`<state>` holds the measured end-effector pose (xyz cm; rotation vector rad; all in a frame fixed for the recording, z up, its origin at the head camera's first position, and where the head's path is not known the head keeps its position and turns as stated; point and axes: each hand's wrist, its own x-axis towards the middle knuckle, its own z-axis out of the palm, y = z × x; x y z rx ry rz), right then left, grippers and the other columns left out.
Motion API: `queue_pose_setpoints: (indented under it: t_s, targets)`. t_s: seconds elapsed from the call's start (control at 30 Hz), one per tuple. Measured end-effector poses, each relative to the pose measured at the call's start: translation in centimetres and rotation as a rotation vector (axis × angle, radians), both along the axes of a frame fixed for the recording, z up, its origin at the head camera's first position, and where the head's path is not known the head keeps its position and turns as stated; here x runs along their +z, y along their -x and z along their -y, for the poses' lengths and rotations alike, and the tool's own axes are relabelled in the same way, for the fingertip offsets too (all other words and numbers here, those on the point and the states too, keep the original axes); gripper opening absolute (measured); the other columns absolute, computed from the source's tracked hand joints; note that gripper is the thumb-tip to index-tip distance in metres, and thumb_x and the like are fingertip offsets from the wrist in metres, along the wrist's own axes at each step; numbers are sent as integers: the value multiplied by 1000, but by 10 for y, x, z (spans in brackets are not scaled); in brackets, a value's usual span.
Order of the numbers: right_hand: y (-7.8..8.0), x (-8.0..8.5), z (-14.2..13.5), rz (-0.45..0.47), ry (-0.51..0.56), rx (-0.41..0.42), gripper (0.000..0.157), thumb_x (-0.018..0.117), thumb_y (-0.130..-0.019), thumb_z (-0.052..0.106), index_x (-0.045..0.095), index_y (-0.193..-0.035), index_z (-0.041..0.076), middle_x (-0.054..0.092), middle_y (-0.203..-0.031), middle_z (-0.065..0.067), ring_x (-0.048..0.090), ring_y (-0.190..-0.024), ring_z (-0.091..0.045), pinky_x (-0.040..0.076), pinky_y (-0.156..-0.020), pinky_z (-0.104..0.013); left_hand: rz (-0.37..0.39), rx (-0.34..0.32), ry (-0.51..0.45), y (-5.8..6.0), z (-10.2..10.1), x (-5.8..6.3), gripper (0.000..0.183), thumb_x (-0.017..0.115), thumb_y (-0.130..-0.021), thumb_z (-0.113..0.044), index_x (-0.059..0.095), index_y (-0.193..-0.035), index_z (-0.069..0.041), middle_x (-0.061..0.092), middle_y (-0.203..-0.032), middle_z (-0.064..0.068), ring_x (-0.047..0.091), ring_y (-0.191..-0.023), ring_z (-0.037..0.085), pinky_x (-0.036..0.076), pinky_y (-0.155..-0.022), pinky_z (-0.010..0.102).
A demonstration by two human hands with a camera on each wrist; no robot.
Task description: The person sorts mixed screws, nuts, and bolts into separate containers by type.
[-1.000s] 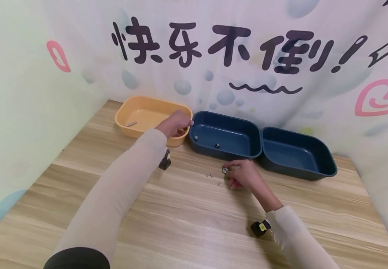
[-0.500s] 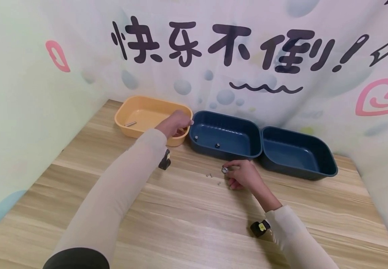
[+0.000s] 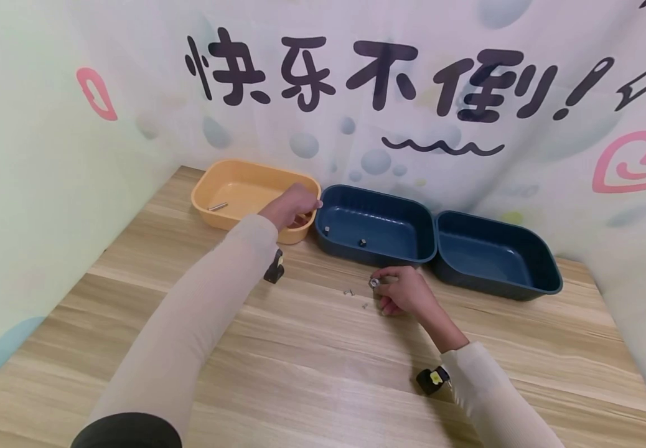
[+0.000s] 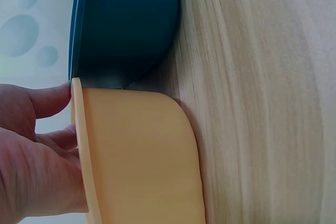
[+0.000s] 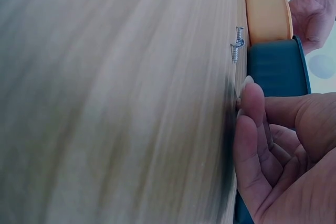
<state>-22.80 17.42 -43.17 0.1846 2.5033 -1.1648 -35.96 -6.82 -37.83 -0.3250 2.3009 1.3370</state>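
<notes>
My right hand (image 3: pixel 407 291) is low over the table in front of the middle bin, its thumb and forefinger on a small ring-shaped silver nut (image 3: pixel 374 283). In the right wrist view, the fingers of that hand (image 5: pixel 278 150) hide the nut. At the far left, my left hand (image 3: pixel 296 204) holds the right end of the yellow-orange bin (image 3: pixel 256 167). The left wrist view has its thumb (image 4: pixel 52 100) at the rim's corner, the other fingers going behind the rim. Small silver screws (image 3: pixel 348 292) lie left of the right hand; close up, these screws (image 5: pixel 236 51) show threads.
Inside the orange bin lies a thin metal rod (image 3: pixel 218 206). Two small dark metal pieces, one a cube-like piece (image 3: pixel 363 242), sit in the middle blue bin (image 3: pixel 379 194). Another blue bin (image 3: pixel 496 224) adjoins it on the right. A printed cloth (image 3: pixel 323 124) hangs behind.
</notes>
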Motion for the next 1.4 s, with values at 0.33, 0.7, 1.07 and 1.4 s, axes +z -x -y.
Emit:
queue_pose_setpoints:
  t_s: [0.33,0.7,1.07,1.4]
  targets:
    - [1,0,-1,-12,-7,10,22,65,-92,12,68,-113,9,64,-61,-8,62,-49,-16,55,-49,-33,-18,1,-8,0,-1,-1,22,54,-100,-20,54,-114,-3,54,-109,12,56,-99,28,51,-90,37]
    - [2,9,2,-27,24,31,21,65,-92,13,69,-113,8,64,-63,-10,63,-50,-18,56,-53,-36,-14,-3,-7,1,-2,2,22,53,-100,-20,52,-115,-3,53,-108,12,56,-99,28,52,-87,36]
    - [1,23,11,-39,8,89,25,59,-94,10,66,-118,7,67,-66,-11,64,-52,-18,57,-55,-37,-6,7,-4,0,-1,-4,22,54,-100,-20,54,-115,-4,54,-108,11,55,-99,26,52,-87,37]
    - [4,55,22,7,91,136,29,62,-95,15,64,-123,8,65,-67,-12,66,-56,-24,59,-64,-45,-7,6,-17,-1,-1,-2,25,54,-100,-19,53,-119,-3,54,-112,12,55,-102,27,52,-89,38]
